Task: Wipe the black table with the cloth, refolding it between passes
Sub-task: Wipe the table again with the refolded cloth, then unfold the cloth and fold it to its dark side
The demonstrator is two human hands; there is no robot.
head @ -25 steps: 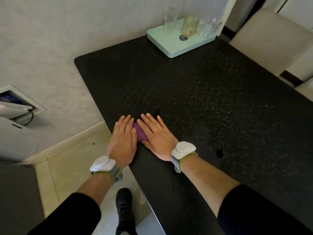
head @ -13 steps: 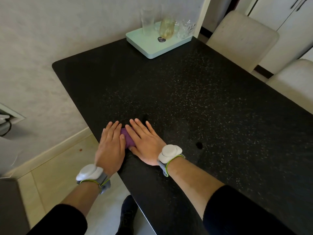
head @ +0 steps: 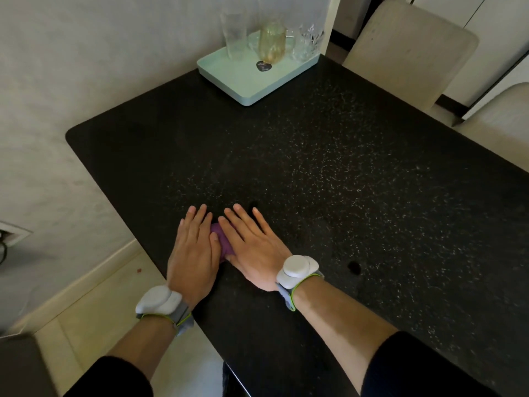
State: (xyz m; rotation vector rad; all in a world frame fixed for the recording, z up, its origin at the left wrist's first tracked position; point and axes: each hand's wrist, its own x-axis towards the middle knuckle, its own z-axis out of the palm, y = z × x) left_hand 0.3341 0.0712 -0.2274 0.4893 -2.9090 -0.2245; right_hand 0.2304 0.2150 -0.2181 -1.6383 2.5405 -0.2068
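Two hands flat on one black bench [head: 329, 173], palms down, fingers straight and spread, neither curled around anything. Left hand [head: 194, 253] near the bench's left edge, wrist hanging past that edge over the floor [head: 94, 316]. Right hand [head: 252, 247] just beside it, fully on the surface. One purple cloth [head: 221, 240] pressed beneath both, folded small, only a narrow strip showing in the gap between the hands; rest of it hidden, fold count impossible to tell. One white wrist device on each forearm, two in all [head: 159, 299].

One pale green tray [head: 243, 84] at the far corner against the wall, slightly overhanging the far edge. About four clear glasses [head: 272, 41] on it, exact number hard to make out where they overlap; one small dark object beside them, too small to identify.

Wide open surface ahead and to the right of the hands, speckled with light flecks. Rounded far-left corner. One small dark spot on the bench right of the right wrist. Two beige chairs [head: 406, 50] along the right side, second cut off by the frame. Near edge of bench cut off at bottom.
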